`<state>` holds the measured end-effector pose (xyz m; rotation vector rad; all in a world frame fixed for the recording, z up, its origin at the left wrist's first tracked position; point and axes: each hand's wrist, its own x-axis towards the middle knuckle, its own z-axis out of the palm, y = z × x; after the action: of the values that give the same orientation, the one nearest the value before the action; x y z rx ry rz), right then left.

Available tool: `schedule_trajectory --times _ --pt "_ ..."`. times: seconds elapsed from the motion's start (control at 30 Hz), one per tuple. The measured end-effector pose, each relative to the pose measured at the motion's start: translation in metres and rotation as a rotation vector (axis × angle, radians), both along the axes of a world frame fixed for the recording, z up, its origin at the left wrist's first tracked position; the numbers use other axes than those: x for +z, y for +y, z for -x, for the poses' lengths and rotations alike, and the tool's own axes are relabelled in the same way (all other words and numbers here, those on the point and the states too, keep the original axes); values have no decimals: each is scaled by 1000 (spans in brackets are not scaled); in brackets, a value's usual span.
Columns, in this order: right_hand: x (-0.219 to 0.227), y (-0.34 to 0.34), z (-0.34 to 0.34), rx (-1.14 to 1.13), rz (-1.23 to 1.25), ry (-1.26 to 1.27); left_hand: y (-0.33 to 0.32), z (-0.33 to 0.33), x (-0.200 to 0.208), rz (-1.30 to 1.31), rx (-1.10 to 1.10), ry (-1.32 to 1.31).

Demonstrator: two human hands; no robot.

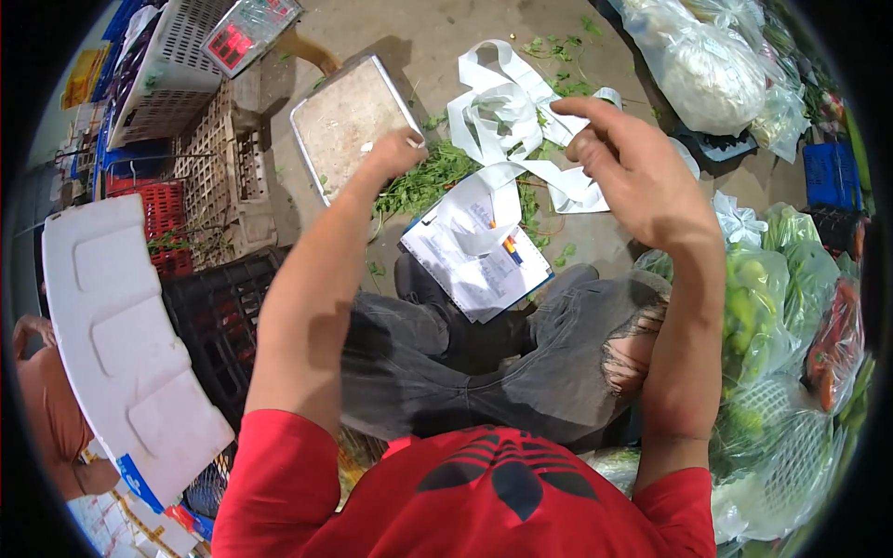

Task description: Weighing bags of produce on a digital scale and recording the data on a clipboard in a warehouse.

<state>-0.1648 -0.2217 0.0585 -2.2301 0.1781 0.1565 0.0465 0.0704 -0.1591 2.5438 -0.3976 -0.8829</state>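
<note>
My left hand (395, 153) is closed in a fist over the right edge of a scale platform (339, 121). Small white bits show beside its fingers, but what it grips is hidden. My right hand (642, 177) hovers above a loose heap of white strip (498, 112), its thumb and index finger apart and the other fingers curled out of sight. Under the strip lies a bunch of leafy green herbs (423, 181). A clipboard with papers (474, 270) rests by my shoes, with an orange pen (512, 249) on it and part of the strip across it.
A scale display (249, 37) with red digits stands at the upper left. Plastic crates (223, 158) and a white foam lid (121, 344) line the left side. Bagged vegetables (772, 307) crowd the right, with a blue basket (831, 175) beyond. Another person's arm (51, 409) shows far left.
</note>
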Motion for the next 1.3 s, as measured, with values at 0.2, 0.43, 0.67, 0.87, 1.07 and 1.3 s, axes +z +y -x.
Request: schedule_trajectory --times 0.2,0.43,0.67,0.87,1.07,1.3 --pt "-21 -26 -9 -124 37 14 -64 127 -73 -122 -436 -1" --pt "-40 2 -25 37 134 183 -26 151 -94 -221 -751 -28" --pt "-11 13 -26 83 105 232 -26 136 -81 3 -720 -222" --pt "-19 7 -21 77 72 198 -55 122 -43 -191 -635 -169" --pt "-22 7 -26 119 76 173 -57 94 -8 -176 -628 -282" --pt "-29 2 -20 111 58 156 -68 64 30 -165 -647 -506"
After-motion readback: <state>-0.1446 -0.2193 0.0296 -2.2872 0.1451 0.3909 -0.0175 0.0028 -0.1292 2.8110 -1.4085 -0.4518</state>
